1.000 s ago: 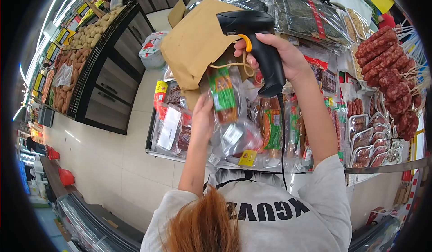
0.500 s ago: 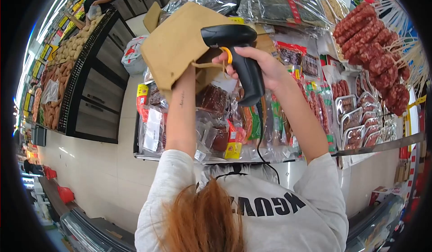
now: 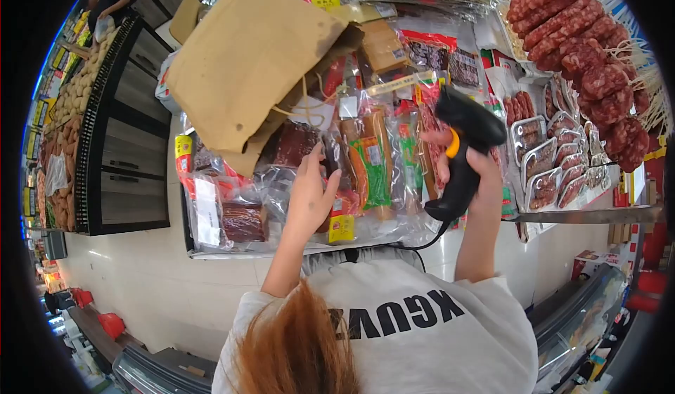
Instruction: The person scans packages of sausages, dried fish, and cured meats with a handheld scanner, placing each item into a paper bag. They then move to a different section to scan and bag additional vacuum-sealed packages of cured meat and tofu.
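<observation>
The left hand (image 3: 309, 191) reaches forward over the packed display, its back turned up and the wrist roughly in line with the forearm. Its fingers are extended and loosely together, pointing away from the body, while the thumb stands apart toward the right. Nothing is visibly gripped there; whether the fingertips touch the wrapping below, I cannot tell. Just beyond them lies a clear pack of dark red cured meat (image 3: 292, 146), and just to the right of the thumb is a clear pack of sausages with a green label (image 3: 374, 176).

The right hand (image 3: 486, 183) is wrapped around the handle of a black barcode scanner (image 3: 462, 182), thumb side against the body and fingers coming round to the left (slightly blurred, so their exact placing on the orange trigger (image 3: 453, 144) is unclear). The scanner is held up over the right part of the packs, tilted, its head toward the upper left and the butt of the handle toward the lower left. A black cable (image 3: 437, 236) leaves that lower end and curves back toward the body.

Beyond the left hand, a brown paper bag (image 3: 246, 67) rests over the packs, its string handle (image 3: 309, 106) loose by the open edge. Links of sausage (image 3: 598, 70) hang at the far right, well apart from the scanner.
</observation>
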`<state>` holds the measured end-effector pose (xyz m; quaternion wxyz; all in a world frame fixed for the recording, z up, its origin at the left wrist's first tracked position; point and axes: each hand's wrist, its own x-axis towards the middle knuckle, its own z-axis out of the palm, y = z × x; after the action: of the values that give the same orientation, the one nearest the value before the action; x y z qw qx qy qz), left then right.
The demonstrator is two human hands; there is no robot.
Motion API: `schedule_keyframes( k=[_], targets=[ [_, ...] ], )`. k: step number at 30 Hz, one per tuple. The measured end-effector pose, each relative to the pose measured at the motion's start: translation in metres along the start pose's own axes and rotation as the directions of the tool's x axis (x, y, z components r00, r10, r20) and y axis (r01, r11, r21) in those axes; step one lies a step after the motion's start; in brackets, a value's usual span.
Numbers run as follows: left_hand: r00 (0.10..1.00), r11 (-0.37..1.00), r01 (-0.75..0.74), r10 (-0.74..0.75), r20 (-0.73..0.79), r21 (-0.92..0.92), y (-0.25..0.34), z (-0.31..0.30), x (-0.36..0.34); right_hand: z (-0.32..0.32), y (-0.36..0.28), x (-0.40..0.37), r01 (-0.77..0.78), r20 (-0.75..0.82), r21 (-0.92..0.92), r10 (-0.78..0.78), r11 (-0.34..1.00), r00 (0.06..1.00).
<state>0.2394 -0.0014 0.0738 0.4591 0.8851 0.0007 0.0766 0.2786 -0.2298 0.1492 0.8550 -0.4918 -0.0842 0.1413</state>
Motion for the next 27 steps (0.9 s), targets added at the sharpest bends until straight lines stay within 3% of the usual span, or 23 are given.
schedule_keyframes(
  k=[3,4,6,8,9,10,11,13,14,16,18,20,22,23,27],
  targets=[
    [0.993,0.996,0.085,-0.087,0.083,0.025,0.008,0.005,-0.008,-0.019,0.016,-0.028,-0.027,-0.138,-0.039,0.021,0.999,0.99],
    [0.993,0.992,0.054,-0.065,0.101,0.114,0.007,0.008,-0.009,-0.022,0.024,-0.035,-0.039,-0.146,-0.034,0.033,0.999,0.989],
    [0.993,0.989,0.041,-0.056,0.101,0.144,0.003,0.013,-0.008,-0.024,0.04,-0.041,-0.099,-0.348,-0.161,0.038,0.982,0.937],
    [0.993,0.984,0.022,-0.041,0.11,0.174,0.002,0.014,-0.005,-0.022,0.054,-0.042,-0.116,-0.375,-0.121,0.063,0.986,0.925],
    [0.984,0.992,0.12,-0.125,0.125,0.048,0.003,0.013,-0.002,-0.021,0.06,-0.043,-0.128,-0.391,-0.09,0.083,0.988,0.917],
    [0.968,0.973,0.218,-0.205,0.144,-0.078,0.003,0.012,0.0,-0.02,0.064,-0.043,-0.126,-0.388,-0.196,0.041,0.972,0.921],
    [0.967,0.972,0.222,-0.209,0.149,-0.077,0.001,0.015,-0.002,-0.017,0.066,-0.042,-0.131,-0.391,-0.193,0.046,0.972,0.919],
    [0.972,0.893,0.233,-0.211,0.101,-0.386,-0.004,0.022,-0.009,-0.01,0.067,-0.039,-0.176,-0.354,-0.202,0.096,0.963,0.93],
    [0.972,0.893,0.233,-0.212,0.096,-0.385,-0.002,0.024,-0.011,-0.01,0.07,-0.037,-0.182,-0.341,-0.194,0.107,0.964,0.934],
    [0.945,0.678,0.29,-0.315,0.089,-0.675,0.001,0.026,-0.017,-0.01,0.072,-0.035,-0.188,-0.337,-0.165,0.123,0.968,0.933],
    [0.932,0.659,0.331,-0.339,0.126,-0.676,0.001,0.022,-0.014,-0.01,0.074,-0.033,-0.194,-0.334,-0.14,0.138,0.971,0.932],
    [0.918,0.635,0.37,-0.362,0.162,-0.678,0.002,0.021,-0.012,-0.01,0.075,-0.031,-0.226,-0.381,0.007,0.211,0.974,0.9],
    [0.904,0.619,0.428,-0.299,0.306,-0.658,0.005,0.023,-0.009,-0.014,0.074,-0.032,-0.244,-0.346,-0.078,0.203,0.967,0.916],
    [0.906,0.622,0.423,-0.298,0.3,-0.66,0.008,0.025,-0.009,-0.015,0.074,-0.032,-0.255,-0.315,-0.158,0.196,0.954,0.929],
    [0.883,0.615,0.462,-0.247,0.4,-0.639,0.012,0.032,-0.012,-0.015,0.066,-0.035,-0.321,-0.268,-0.122,0.281,0.939,0.922]
  ],
)
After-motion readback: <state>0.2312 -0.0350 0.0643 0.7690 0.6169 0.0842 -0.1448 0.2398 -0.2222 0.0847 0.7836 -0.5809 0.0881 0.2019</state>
